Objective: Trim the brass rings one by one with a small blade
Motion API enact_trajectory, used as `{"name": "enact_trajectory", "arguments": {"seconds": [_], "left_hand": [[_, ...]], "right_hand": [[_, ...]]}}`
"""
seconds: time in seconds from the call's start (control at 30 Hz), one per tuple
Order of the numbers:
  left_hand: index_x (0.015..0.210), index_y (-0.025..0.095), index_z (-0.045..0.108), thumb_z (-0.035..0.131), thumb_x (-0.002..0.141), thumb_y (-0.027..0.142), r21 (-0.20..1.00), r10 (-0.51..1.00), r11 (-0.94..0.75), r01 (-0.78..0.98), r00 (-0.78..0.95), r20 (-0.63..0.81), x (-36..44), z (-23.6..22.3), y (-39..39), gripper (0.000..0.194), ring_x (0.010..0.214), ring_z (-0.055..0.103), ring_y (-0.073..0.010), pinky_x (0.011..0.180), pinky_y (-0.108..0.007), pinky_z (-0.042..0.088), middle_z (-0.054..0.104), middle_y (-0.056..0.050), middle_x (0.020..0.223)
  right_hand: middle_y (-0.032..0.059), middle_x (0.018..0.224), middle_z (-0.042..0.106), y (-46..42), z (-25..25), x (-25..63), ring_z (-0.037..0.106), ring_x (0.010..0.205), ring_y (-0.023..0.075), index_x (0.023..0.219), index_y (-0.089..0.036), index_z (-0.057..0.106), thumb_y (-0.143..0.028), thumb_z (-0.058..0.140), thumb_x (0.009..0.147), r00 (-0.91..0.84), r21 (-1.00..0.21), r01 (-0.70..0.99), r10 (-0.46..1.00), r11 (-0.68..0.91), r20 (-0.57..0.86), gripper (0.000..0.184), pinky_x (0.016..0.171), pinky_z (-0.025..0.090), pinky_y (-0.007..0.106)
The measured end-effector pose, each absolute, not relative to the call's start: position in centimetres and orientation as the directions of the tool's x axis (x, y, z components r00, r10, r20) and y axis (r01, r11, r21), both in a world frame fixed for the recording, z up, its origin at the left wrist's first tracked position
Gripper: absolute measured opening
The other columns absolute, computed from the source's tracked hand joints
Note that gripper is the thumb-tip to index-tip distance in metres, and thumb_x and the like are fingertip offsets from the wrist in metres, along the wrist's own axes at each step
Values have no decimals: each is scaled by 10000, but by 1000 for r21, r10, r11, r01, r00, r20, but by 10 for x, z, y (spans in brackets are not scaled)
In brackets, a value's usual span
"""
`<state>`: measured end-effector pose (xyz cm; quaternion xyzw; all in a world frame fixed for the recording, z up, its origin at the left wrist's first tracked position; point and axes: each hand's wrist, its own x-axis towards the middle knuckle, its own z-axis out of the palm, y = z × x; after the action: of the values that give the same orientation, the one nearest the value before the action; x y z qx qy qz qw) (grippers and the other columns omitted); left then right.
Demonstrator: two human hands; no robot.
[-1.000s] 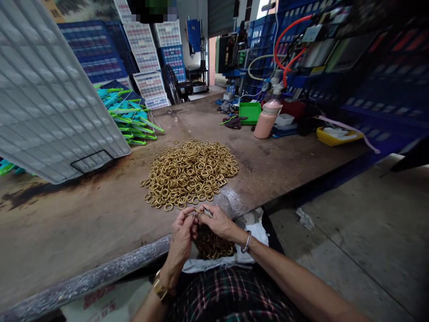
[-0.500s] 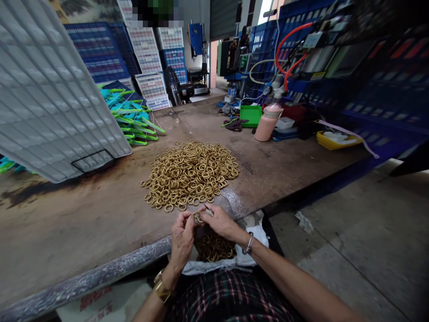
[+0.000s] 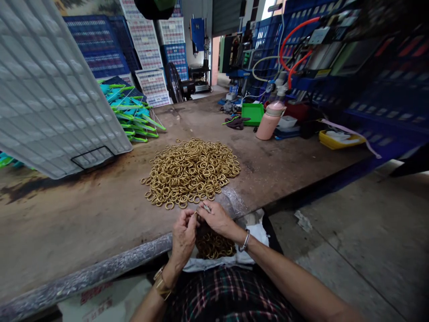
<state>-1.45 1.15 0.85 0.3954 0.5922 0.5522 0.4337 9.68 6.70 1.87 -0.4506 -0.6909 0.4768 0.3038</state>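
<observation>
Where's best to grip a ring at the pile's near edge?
Probably pinch the ring by opposite sides of its outer rim, coming from the near side: it looks flat, with bare tabletop before it and other rings behind.

Pinched piece too small to make out; greyish item in right hand mostly hidden; pale crate cut off left.

Ring pile on brown table
</observation>
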Motion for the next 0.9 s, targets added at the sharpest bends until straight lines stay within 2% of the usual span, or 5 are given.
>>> {"name": "enact_trajectory", "arguments": {"seconds": [0.13, 0.33, 0.43, 0.57, 0.9], "left_hand": [[734, 174, 534, 560, 745, 451, 972, 959, 213, -100, -170, -228, -17, 12, 10, 279, 377, 399, -59, 382, -168, 290, 535, 36, 532], [745, 166, 525, 580, 721, 485, 942, 956, 250, -222, -99, -277, -17, 8, 8, 325, 407, 422, -56, 388, -165, 340, 554, 23, 586], [747, 167, 517, 588, 720, 473, 946, 955, 239, -218, -126, -270, -17, 7, 9, 316, 414, 423, -55, 393, -167, 355, 547, 27, 594], [730, 167, 515, 586, 722, 462, 954, 954, 225, -200, -151, -257, -18, 8, 9, 303, 413, 418, -53, 395, -167, 358, 521, 41, 578], [691, 176, 506, 587, 713, 468, 975, 962, 176, -139, -185, -201, -18, 8, 8, 304, 407, 425, -60, 403, -172, 357, 513, 45, 540]], "right_hand": [[-57, 560, 474, 67, 21, 98, 409, 539, 74, 682, -160, 557, -210, 472, 752, -406, -935, 336, 913, 109, -39, 121, 509, 310, 175], [-33, 598, 537, 69, 21, 102, 469, 561, 86, 734, -159, 572, -220, 396, 818, -419, -924, 357, 908, 135, -30, 204, 539, 340, 186], [-6, 654, 564, 69, 15, 107, 485, 599, 106, 797, -167, 575, -201, 382, 831, -414, -810, 517, 909, 278, 48, 198, 572, 332, 210], [16, 707, 581, 62, 7, 112, 479, 626, 127, 826, -180, 568, -120, 431, 756, -585, -591, 617, 805, 520, 98, 165, 586, 301, 232], [61, 772, 624, 58, 5, 108, 540, 643, 166, 929, -163, 544, -123, 402, 765, -627, -433, 700, 779, 568, 7, 221, 580, 315, 255]]}}
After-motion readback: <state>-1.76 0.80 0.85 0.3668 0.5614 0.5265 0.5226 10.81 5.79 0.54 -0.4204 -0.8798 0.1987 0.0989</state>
